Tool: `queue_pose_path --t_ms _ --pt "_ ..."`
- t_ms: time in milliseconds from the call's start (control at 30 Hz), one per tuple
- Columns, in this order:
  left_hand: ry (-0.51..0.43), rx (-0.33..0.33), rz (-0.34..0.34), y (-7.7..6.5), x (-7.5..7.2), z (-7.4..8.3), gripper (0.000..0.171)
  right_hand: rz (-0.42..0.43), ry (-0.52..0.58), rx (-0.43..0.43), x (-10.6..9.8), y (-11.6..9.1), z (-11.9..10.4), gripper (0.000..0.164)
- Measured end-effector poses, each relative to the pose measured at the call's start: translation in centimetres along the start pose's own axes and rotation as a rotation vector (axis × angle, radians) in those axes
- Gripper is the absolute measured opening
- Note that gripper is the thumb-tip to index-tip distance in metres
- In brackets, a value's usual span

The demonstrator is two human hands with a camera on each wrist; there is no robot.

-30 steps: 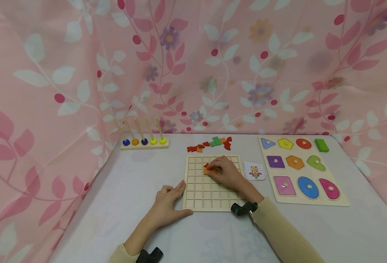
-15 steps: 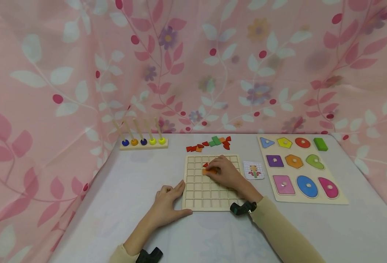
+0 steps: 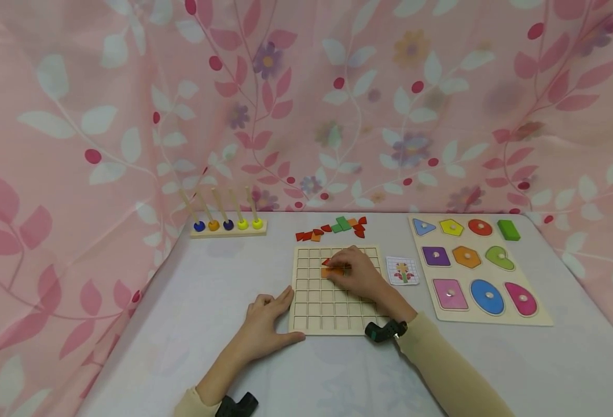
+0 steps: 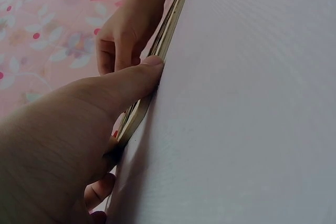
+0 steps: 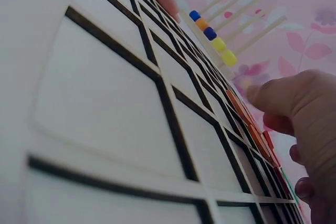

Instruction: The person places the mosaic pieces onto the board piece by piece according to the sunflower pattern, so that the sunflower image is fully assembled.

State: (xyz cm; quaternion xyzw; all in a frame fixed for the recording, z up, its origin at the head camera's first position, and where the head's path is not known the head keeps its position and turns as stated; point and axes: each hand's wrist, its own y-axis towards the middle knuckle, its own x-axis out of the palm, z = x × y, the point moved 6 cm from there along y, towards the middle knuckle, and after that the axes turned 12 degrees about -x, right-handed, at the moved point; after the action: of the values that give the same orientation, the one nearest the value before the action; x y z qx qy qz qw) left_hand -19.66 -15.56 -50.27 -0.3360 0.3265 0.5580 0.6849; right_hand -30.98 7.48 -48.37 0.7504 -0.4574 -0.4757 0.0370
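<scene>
Orange tiles [image 3: 325, 273] lie on the far half of the wooden board [image 3: 314, 304], partly covered by the right hand [image 3: 357, 274], with a red tile [image 3: 326, 262] just beyond. That hand's fingers curl downward; whether they pinch a tile cannot be told. The left hand [image 3: 264, 327] spreads wide around the near left corner, thumb touching the edge. Its sleeve [image 3: 195, 405] is cut off below.

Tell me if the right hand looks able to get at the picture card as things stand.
Probably yes: the picture card lies uncovered just to the right of the grid board, close to the right hand, and nothing seems to stand between them.
</scene>
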Motion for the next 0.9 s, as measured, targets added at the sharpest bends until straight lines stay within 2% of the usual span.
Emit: queue_pose_path --t_ms 167,300,433,667,900 --pt "-0.004 0.000 0.011 -0.1 0.0 -0.1 0.101 0.051 0.029 -0.022 -1.4 0.9 -0.8 0.020" --pt "0.013 0.000 0.021 -0.1 0.1 -0.3 0.100 0.085 0.055 0.050 -2.8 1.8 -0.4 0.025" --pt "0.004 0.019 0.021 -0.1 0.0 -0.2 0.100 0.111 0.073 0.148 -4.9 2.7 1.4 0.028" --pt "-0.011 0.016 0.001 0.1 -0.1 0.0 0.100 0.144 0.017 0.240 -7.8 4.4 5.6 0.031" --pt "0.002 0.008 0.004 0.0 0.0 -0.1 0.100 0.087 0.050 0.411 -7.3 4.6 9.1 0.041"
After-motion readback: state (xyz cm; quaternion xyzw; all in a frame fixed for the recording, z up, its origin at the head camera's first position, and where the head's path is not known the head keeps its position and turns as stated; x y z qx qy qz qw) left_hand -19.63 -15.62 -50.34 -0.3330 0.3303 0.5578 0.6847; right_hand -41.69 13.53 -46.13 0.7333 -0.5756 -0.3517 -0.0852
